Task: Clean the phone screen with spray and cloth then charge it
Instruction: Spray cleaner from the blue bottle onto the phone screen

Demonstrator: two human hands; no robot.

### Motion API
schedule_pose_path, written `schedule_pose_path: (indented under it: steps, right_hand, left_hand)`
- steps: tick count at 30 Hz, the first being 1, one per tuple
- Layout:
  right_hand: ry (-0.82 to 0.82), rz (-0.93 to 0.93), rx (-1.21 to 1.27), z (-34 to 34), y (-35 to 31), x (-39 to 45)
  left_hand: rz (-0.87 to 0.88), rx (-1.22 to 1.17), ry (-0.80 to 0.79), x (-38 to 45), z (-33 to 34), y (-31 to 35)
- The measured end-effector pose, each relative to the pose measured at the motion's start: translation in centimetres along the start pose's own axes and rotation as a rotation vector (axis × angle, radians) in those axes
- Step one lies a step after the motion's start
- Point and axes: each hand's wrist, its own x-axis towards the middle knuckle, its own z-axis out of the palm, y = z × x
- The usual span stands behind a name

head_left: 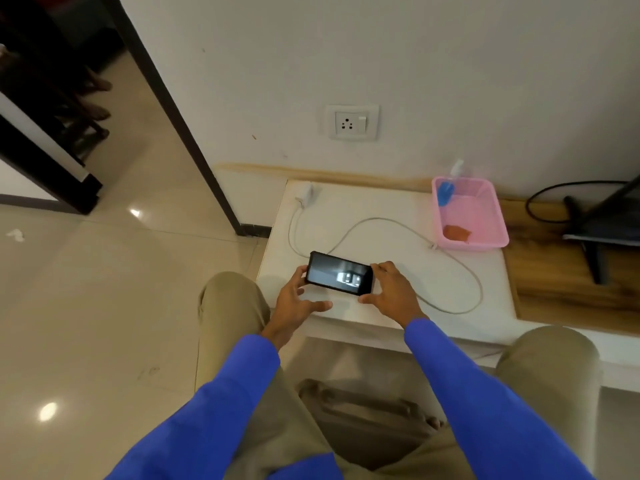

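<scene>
A: Phone is noted screen-up, long side across, near the front edge of the white table. It is held at both short ends: left hand is curled round the left end, right hand round the right end, thumbs spread below. Whether it rests on the table or is lifted just clear cannot be told.

B: Other task items, placed relative to the phone?

A: A pink basket is recorded behind and to the right of the phone; a blue spray bottle stands at its far corner and an orange cloth lies at its near end. A white cable loops behind the phone and round to its right; the charger brick lies behind the phone, to its left. A wall socket is seen well beyond the phone, nothing plugged in.

B: Handling judgement?

A: The phone is judged light, rigid, smooth and glass-fronted, so slippery and breakable if dropped. Grip is best taken on the edges, as now, the screen left untouched for spraying. The cloth is expected to be soft and limp; the cable slack.

B: Progress?

A: Cleaning is judged not yet begun.
</scene>
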Motion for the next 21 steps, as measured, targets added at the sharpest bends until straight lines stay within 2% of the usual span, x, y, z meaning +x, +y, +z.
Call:
schedule_pose_path:
  steps: [5,9,16,18,19,21]
  right_hand:
    - [-0.02,0.009,0.0,0.2,0.1,0.3]
    - [0.012,0.008,-0.028,0.7,0.4,0.9]
    - [-0.11,0.017,-0.223,-0.6,-0.5,1.4]
    - [-0.13,0.012,-0.129,-2.0,-0.6,2.0]
    - [-0.049,0.012,-0.03,-3.0,-0.6,2.4]
    - [0.318,0.0,0.102,-6.0,-0.2,3.6]
  left_hand:
    - [-0.037,0.112,0.012,0.3,0.0,1.2]
    - [-0.088,0.231,-0.012,1.3,-1.3,-0.3]
    - [-0.19,0.343,-0.041,3.8,-1.8,-1.6]
    - [-0.186,0.474,-0.065,5.1,-2.3,-1.0]
    - [-0.188,0.533,-0.112,5.8,-2.8,-0.8]
    - [-0.176,0.651,-0.219,6.2,-3.4,0.1]
